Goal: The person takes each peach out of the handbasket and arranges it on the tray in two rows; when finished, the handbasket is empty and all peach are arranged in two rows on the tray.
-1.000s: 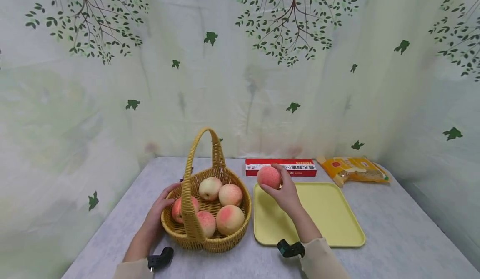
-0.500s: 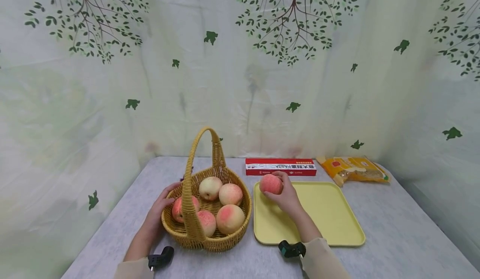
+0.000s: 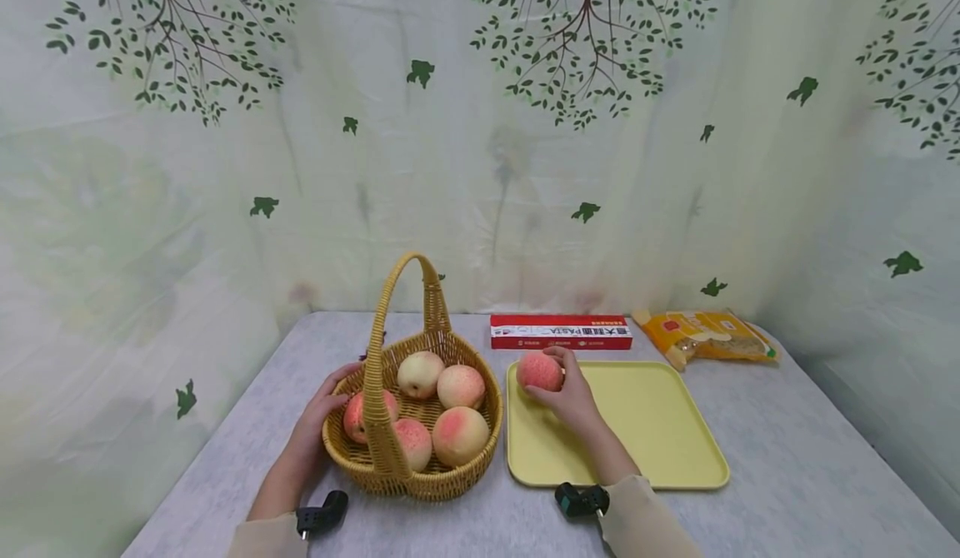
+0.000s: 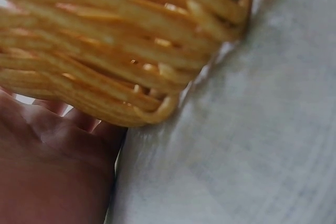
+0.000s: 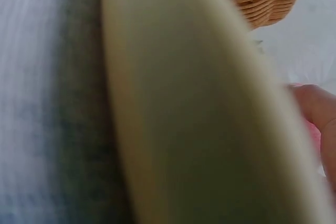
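Five peaches remain in a woven basket (image 3: 420, 458) as a person's right hand (image 3: 572, 396) holds a sixth peach (image 3: 538, 371) at the far left corner of a yellow tray (image 3: 660, 433), on a grey cloth-covered table (image 3: 787, 475). Fingers and thumb curl around the peach from its right side and from behind; whether the fruit rests on the tray or sits just above it cannot be told. Being round, the peach has no clear long axis, and its redder blush faces the camera. At the basket's left rim, the left hand (image 3: 321, 420) lies against the wicker with fingers fairly straight and close together, the palm pressed to the weave in the left wrist view. The basket's tall handle (image 3: 397, 308) stands upright, arching from near rim to far rim. Behind the tray, a red and white pasta box (image 3: 561, 332) lies flat with its long side running left to right, and a yellow packet (image 3: 705, 337) lies just to its right. A leaf-printed backdrop (image 3: 480, 125) hangs behind the table.
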The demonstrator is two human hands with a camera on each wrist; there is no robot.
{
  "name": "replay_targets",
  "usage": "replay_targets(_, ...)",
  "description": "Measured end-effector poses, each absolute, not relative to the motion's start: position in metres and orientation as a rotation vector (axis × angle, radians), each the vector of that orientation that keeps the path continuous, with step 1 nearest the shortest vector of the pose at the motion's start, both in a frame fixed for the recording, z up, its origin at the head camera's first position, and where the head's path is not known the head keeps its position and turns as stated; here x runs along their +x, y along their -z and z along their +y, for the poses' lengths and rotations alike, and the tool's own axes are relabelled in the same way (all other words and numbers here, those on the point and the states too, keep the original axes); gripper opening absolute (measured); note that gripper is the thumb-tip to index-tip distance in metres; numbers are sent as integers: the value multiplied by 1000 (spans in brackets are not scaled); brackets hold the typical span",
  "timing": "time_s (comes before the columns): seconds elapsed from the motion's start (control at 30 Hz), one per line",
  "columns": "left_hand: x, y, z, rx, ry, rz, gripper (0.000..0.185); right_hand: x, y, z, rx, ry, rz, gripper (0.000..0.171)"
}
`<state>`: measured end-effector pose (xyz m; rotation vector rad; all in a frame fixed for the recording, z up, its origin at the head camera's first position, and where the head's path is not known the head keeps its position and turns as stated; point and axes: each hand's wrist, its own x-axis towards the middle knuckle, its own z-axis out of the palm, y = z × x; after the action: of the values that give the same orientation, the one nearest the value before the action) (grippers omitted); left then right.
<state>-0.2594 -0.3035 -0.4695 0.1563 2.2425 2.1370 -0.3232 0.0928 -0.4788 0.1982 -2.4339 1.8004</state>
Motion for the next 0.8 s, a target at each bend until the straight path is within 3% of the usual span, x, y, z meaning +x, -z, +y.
replay_targets(0.8, -260, 468, -302, 103, -2137, 2235, 53, -322, 486, 95, 222, -1591, -2446, 72)
